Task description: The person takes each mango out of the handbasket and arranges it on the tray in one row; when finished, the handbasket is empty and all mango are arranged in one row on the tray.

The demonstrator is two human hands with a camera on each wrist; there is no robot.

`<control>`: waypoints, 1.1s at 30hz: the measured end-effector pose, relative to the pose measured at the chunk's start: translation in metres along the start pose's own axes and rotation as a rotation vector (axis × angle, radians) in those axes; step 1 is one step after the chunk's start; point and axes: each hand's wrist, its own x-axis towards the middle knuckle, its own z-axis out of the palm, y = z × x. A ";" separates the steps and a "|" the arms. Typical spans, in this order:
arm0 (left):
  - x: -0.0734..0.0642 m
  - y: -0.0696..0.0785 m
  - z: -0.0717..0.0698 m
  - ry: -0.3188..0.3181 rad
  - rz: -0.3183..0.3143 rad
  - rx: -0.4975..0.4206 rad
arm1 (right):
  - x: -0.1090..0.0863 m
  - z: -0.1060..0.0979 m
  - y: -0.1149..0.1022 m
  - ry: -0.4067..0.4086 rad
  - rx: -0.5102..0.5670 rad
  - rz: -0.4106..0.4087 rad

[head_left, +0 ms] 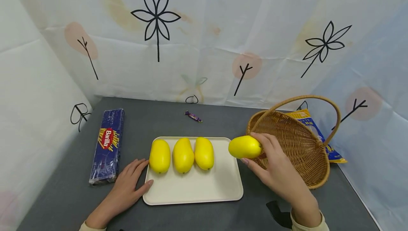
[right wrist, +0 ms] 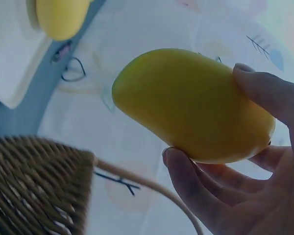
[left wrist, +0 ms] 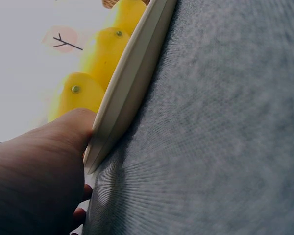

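Note:
My right hand (head_left: 278, 169) holds a yellow mango (head_left: 244, 147) between thumb and fingers. It is raised over the gap between the tray's right edge and the wicker basket (head_left: 296, 149). In the right wrist view the held mango (right wrist: 191, 105) lies on its side, its far end gripped. Three more mangoes stand in a row on the cream tray (head_left: 220, 188): a left one (head_left: 160, 156), a middle one (head_left: 183, 155) and a right one (head_left: 204, 153). My left hand (head_left: 127, 185) rests at the tray's left edge, thumb on the rim (left wrist: 122, 93).
A blue Barilla spaghetti pack (head_left: 107, 146) lies left of the tray. Behind the tray is a small purple wrapped candy (head_left: 193, 116). The basket's tall handle (head_left: 306, 97) arches up, and a blue and yellow bag (head_left: 334, 155) lies behind it. Patterned cloth walls (head_left: 204, 47) enclose the table.

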 end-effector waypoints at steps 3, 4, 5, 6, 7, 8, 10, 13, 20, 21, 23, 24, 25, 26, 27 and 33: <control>0.000 -0.001 0.000 0.000 0.002 0.001 | 0.002 0.016 -0.005 -0.030 -0.004 -0.014; 0.000 -0.001 0.001 0.001 0.004 0.001 | 0.002 0.022 -0.006 -0.038 -0.011 -0.018; 0.000 -0.001 0.001 0.001 0.005 0.002 | 0.002 0.026 -0.007 -0.047 -0.012 -0.021; 0.000 -0.001 0.001 0.004 0.007 0.002 | 0.002 0.031 -0.008 -0.054 -0.020 -0.021; 0.000 -0.001 0.002 0.006 0.010 0.002 | 0.002 0.036 -0.010 -0.063 -0.032 -0.018; 0.000 -0.002 0.002 0.009 0.012 0.001 | 0.002 0.040 -0.010 -0.066 -0.046 -0.018; 0.000 -0.002 0.003 0.006 0.010 0.003 | 0.002 0.049 -0.011 -0.059 -0.085 -0.025; 0.000 -0.002 0.003 -0.006 -0.001 0.002 | 0.001 0.060 -0.011 -0.041 -0.153 -0.046; -0.001 -0.002 0.003 -0.016 -0.014 0.007 | 0.002 0.081 -0.009 -0.025 -0.215 0.015; -0.001 -0.002 0.003 -0.014 -0.013 0.007 | 0.003 0.083 -0.008 -0.031 -0.211 0.029; -0.001 -0.002 0.003 -0.013 -0.012 0.006 | 0.004 0.089 -0.006 -0.042 -0.209 0.053; -0.001 -0.002 0.003 -0.014 -0.010 0.005 | 0.004 0.091 -0.005 -0.046 -0.209 0.062; -0.001 -0.002 0.003 -0.015 -0.011 0.004 | 0.004 0.093 -0.003 -0.049 -0.211 0.067; -0.001 -0.002 0.003 -0.016 -0.011 0.003 | 0.004 0.096 -0.002 -0.051 -0.211 0.070; -0.001 -0.002 0.003 -0.018 -0.012 0.001 | 0.004 0.098 -0.001 -0.054 -0.208 0.076; -0.001 -0.002 0.002 -0.023 -0.016 -0.002 | 0.003 0.110 0.006 -0.086 -0.178 0.156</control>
